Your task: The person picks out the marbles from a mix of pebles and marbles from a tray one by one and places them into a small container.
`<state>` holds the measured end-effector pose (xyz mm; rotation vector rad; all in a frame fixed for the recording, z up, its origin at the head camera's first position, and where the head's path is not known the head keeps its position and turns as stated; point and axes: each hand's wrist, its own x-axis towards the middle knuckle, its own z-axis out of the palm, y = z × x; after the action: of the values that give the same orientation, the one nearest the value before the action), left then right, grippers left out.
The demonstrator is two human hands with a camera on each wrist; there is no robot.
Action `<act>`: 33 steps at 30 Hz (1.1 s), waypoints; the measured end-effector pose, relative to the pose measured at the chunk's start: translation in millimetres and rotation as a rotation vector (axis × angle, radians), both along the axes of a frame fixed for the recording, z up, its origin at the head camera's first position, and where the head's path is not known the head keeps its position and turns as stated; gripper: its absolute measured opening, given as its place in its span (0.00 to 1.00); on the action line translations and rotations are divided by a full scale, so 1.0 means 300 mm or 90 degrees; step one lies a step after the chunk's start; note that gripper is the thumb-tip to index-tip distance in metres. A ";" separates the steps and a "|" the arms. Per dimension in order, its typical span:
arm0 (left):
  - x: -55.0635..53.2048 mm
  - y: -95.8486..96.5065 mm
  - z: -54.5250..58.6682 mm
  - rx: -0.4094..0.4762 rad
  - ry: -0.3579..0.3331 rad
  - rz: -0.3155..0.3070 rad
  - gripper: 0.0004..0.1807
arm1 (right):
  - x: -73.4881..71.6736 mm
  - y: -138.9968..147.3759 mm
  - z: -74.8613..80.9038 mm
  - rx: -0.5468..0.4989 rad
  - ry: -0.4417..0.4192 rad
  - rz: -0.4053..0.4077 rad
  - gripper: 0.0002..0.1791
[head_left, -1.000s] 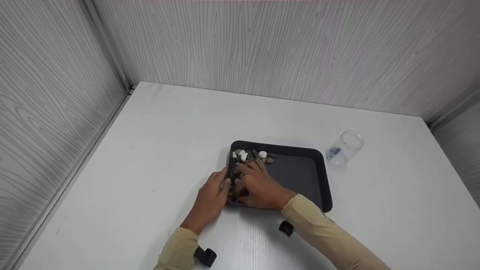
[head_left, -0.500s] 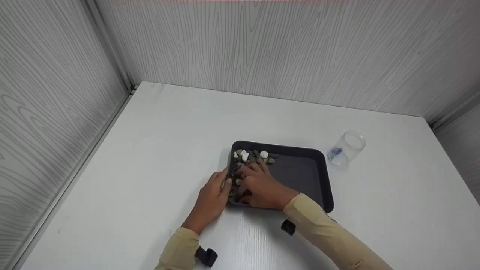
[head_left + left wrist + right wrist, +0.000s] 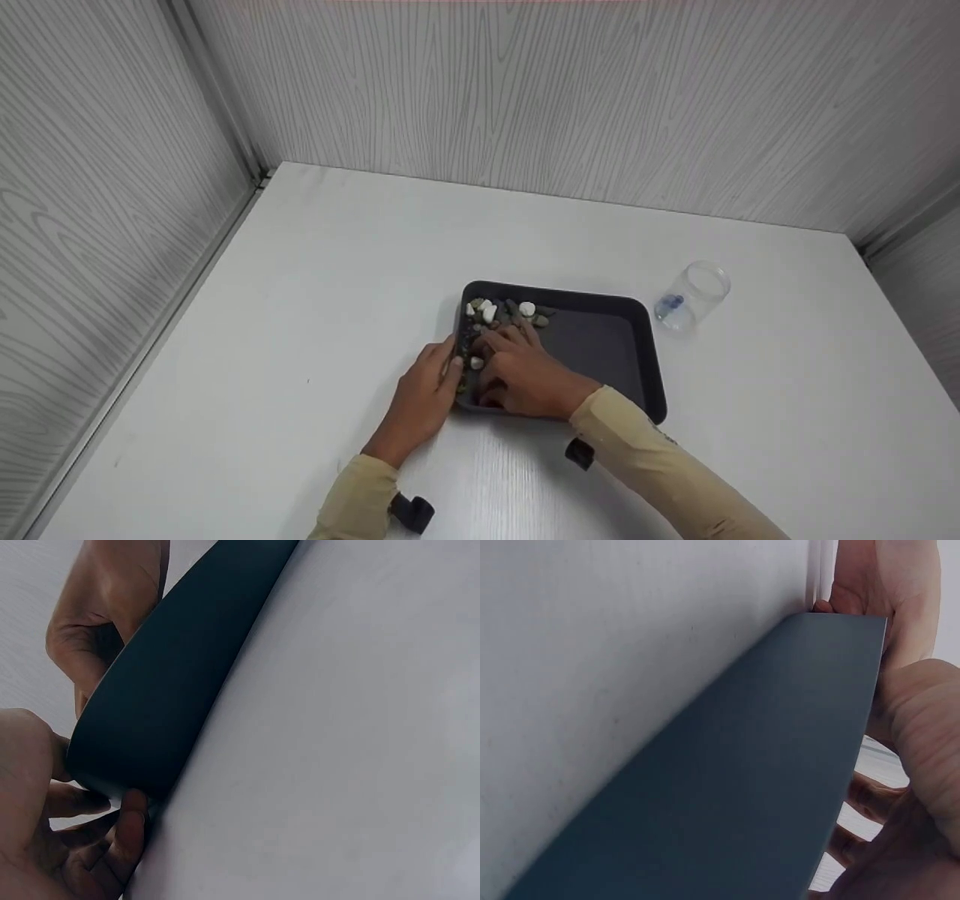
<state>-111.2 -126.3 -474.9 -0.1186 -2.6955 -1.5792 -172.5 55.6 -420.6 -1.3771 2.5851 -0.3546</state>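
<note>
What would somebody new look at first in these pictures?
Probably the dark tray, standing out on the white table. Bright white stones lie in its far left corner, beyond the person's right grip. Next, blue bits show inside a clear container to the tray's right.

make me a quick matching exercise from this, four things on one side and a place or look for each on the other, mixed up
Column one
1. left hand
2. tray
3. right hand
4. cup

Column two
A. clear, with small blue pieces inside
B. reaching in among the stones
C. at the outer wall, thumb by the rim
D. dark, with raised sides and rounded corners

Pairs: 1-C, 2-D, 3-B, 4-A
</note>
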 end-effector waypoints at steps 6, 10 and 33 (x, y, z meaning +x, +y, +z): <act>-0.001 0.000 0.002 0.004 0.007 -0.003 0.28 | -0.008 0.001 -0.006 -0.029 0.015 -0.006 0.04; -0.005 0.001 0.003 0.005 0.010 -0.004 0.28 | -0.013 -0.004 -0.008 -0.059 0.022 -0.008 0.04; -0.002 0.004 -0.004 -0.015 0.013 0.006 0.28 | -0.020 -0.049 -0.026 -0.079 0.023 -0.032 0.06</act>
<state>-111.9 -125.1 -476.1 -0.1215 -2.6951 -1.5356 -178.5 41.1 -428.5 -1.3712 2.6717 -0.5103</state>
